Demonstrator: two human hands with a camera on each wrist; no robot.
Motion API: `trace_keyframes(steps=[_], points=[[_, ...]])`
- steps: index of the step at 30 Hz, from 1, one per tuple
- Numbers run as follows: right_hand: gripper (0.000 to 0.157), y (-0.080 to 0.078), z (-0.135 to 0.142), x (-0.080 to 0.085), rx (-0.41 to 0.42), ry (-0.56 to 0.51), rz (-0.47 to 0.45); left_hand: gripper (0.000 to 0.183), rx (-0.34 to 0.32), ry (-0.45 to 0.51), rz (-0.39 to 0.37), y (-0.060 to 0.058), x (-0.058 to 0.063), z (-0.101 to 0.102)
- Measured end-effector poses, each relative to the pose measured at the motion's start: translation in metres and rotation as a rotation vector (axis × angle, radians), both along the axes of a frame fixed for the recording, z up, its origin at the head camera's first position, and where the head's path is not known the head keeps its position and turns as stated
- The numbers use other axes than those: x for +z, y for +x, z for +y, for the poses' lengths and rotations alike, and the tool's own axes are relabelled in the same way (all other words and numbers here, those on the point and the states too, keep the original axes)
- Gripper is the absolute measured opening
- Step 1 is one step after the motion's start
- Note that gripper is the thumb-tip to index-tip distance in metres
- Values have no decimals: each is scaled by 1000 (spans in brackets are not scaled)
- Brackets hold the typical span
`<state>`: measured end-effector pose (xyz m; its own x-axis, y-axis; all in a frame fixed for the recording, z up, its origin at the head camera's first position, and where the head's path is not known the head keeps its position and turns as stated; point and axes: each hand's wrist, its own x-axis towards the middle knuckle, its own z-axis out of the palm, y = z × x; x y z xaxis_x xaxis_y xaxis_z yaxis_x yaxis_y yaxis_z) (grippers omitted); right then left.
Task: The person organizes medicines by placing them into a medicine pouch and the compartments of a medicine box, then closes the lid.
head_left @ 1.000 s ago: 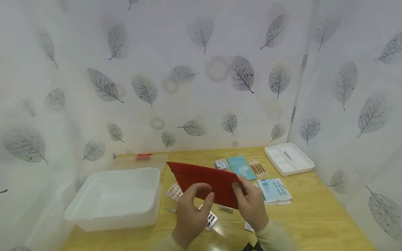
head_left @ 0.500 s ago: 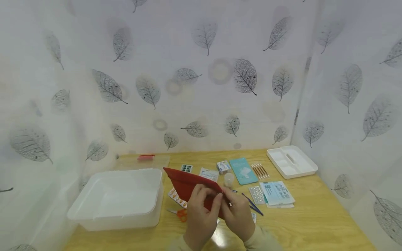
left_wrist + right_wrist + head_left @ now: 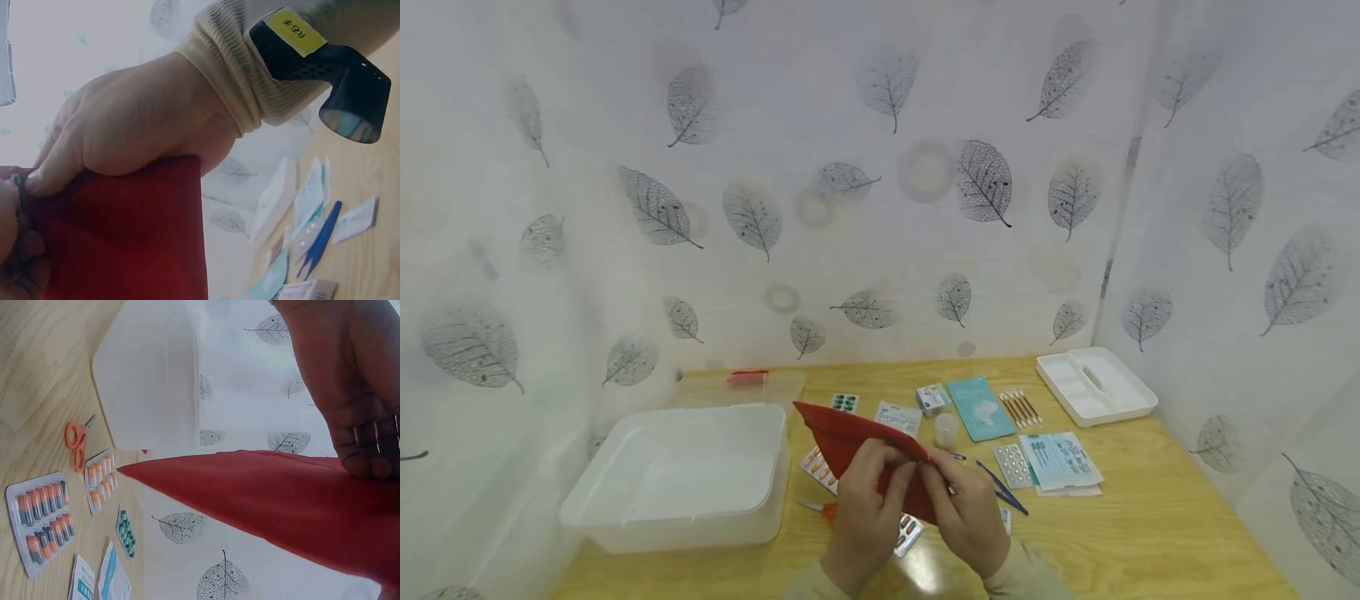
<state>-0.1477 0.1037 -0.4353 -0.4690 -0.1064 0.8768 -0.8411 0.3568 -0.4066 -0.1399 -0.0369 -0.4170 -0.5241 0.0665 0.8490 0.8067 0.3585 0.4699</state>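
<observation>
A red fabric pouch (image 3: 850, 437) is held up over the table by both hands, its flat body slanting to the left. My left hand (image 3: 867, 508) pinches its upper edge with thumb and curled fingers. Right beside it, my right hand (image 3: 967, 512) grips the same edge, thumbs nearly meeting. In the left wrist view a small metal zip pull (image 3: 17, 182) shows between the fingertips. Under the pouch lie orange-handled scissors (image 3: 76, 440), a blister pack of orange capsules (image 3: 100, 481) and one of red-and-black capsules (image 3: 44, 522).
An open translucent bin (image 3: 677, 533) stands left, with a clear lid (image 3: 786, 385) behind. A white divided tray (image 3: 1131, 408) sits back right. Between lie green capsules (image 3: 846, 403), a teal packet (image 3: 981, 408), cotton swabs (image 3: 1020, 408), blue tweezers (image 3: 1002, 487) and light-blue packets (image 3: 1060, 461).
The left hand has moved right to the pouch's edge and pinches it beside the right hand. The pouch and right hand have shifted left and down; in the last half second little moves.
</observation>
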Motion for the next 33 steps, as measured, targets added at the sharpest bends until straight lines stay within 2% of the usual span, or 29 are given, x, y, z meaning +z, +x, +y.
trace_keyframes(steps=[2, 8, 14, 18, 22, 28, 33], points=[[25, 0, 0, 0, 12, -8, 8, 11, -3, -6, -8, 0, 1, -2], [28, -2, 5, -3, 40, -58, 18, 12, 40, -24, -18, -3, 0, -8], [33, 0, 10, -4, 57, -73, -20, 12, 62, -52, -33, -9, -8, -17], [33, 3, 14, -6, 79, -106, -70, 13, 80, -57, -53, -14, -15, -25], [31, 5, 19, -8, 81, -141, -146, 12, 129, -61, -85, -16, -19, -34], [28, 3, 26, -11, 89, -193, -271, 12, 210, -82, -119, -12, -17, -47], [23, 2, 38, -9, 27, -239, -380, 11, 264, -91, -117, -11, -13, -48]])
